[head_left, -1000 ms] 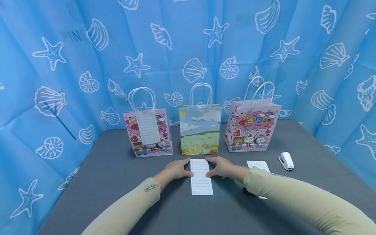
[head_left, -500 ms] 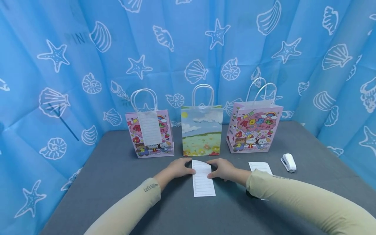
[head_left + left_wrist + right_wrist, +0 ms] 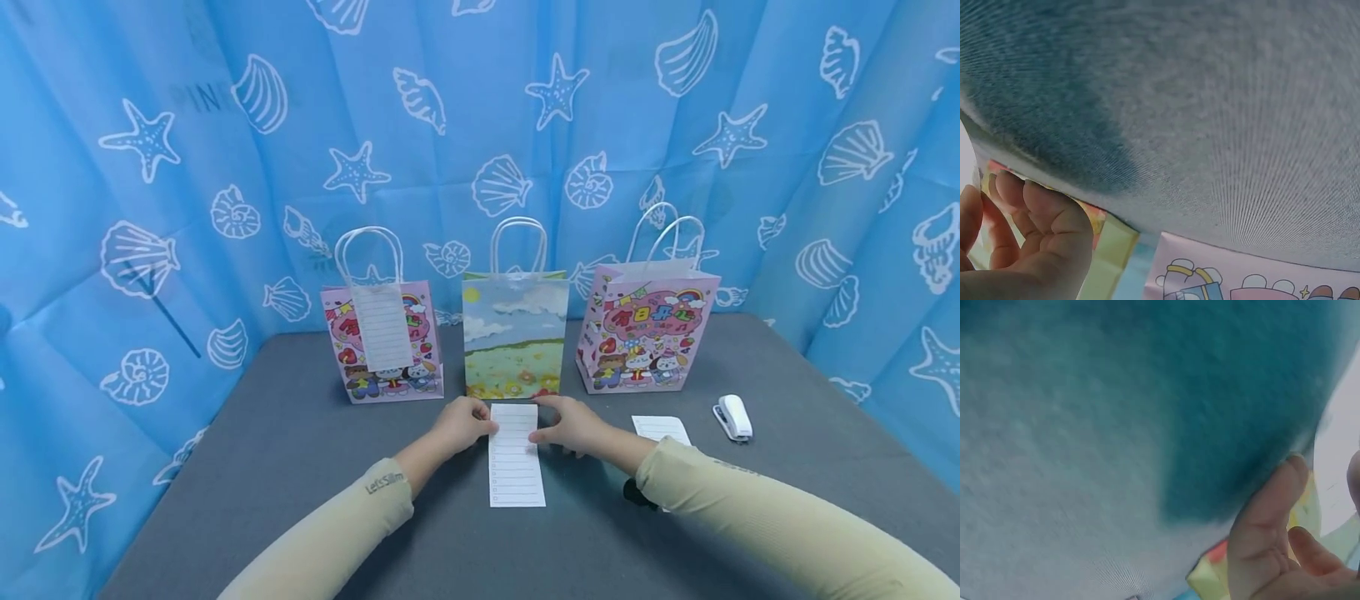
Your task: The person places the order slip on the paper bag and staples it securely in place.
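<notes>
Curtained-off tabletop setup, wider room type unclear: blue white-seashell-and-starfish-print cloth curtain (image 3: 465,125) hangs behind and beside the dark-grey, cloth-like-surfaced table (image 3: 300,454).

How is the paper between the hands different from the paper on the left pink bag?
The left hand and right hand hold the front paper; neither touches the bag paper. The front paper is down at the table; the bag paper hangs upright before the left pink bag. Both are long, white and lined.
</notes>
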